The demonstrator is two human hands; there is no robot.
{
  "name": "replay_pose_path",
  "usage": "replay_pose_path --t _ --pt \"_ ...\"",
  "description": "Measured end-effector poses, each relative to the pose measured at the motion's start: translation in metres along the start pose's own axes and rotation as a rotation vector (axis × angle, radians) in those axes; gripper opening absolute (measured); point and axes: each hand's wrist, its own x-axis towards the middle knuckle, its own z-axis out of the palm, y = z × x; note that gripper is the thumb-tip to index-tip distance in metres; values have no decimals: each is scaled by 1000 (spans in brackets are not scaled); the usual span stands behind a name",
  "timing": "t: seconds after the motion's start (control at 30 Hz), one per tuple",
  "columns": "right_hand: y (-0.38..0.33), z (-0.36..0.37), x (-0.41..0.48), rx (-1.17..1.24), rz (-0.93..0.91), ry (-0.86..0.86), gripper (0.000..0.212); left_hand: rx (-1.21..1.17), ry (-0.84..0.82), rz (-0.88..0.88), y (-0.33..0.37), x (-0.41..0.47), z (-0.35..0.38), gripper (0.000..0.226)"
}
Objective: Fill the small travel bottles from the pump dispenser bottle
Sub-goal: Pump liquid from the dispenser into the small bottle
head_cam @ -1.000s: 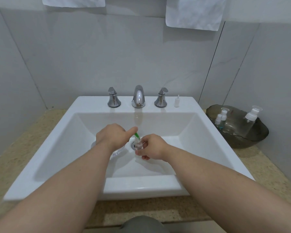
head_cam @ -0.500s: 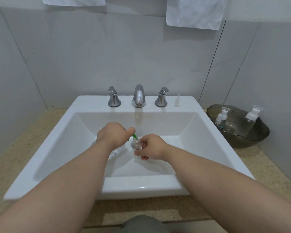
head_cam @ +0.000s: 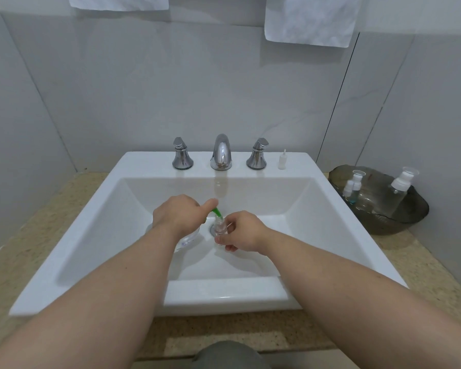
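Note:
Over the white sink (head_cam: 330, 222), my right hand (head_cam: 244, 231) pinches a small clear travel bottle (head_cam: 220, 226) above the drain. My left hand (head_cam: 177, 215) curls over the pump dispenser bottle (head_cam: 188, 239), whose clear body shows below my wrist. Its green nozzle (head_cam: 216, 211) points down into the small bottle's mouth, with my thumb on top. A small white cap (head_cam: 283, 160) stands on the sink ledge. A dark bowl (head_cam: 399, 222) at the right holds more travel bottles (head_cam: 353, 186) and a taller spray bottle (head_cam: 401, 187).
A chrome tap (head_cam: 221, 153) with two handles (head_cam: 182, 157) stands at the back of the sink. A speckled beige counter (head_cam: 37, 217) surrounds the sink. White towels (head_cam: 310, 21) hang on the tiled wall above.
Hardly any change: both hands stay at the drain with the green nozzle in the small bottle. My left thumb has shifted slightly on the pump.

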Motion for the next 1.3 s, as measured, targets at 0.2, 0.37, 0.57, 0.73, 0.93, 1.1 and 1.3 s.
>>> replay_pose_path --t 0.2,0.37,0.57,0.73,0.93,1.1,1.3 --pt "0 0 0 6 -3 11 19 -14 -6 7 -2 -1 -1 65" --pt "-2 0 -2 3 -3 -2 19 -58 -10 -28 2 2 -1 55" --pt "-5 1 -4 2 2 -8 28 -65 -2 -25 -2 6 -2 50" --pt "-3 3 -2 4 9 -24 32 -71 -16 -13 -2 9 0 47" --pt "-3 1 -2 7 8 -28 20 -28 4 -15 -2 6 0 53" --pt "-1 1 -1 21 0 -6 15 -36 -23 22 -7 3 0 66" --pt "-1 1 0 18 -3 -8 15 -28 -13 35 -8 3 1 70"
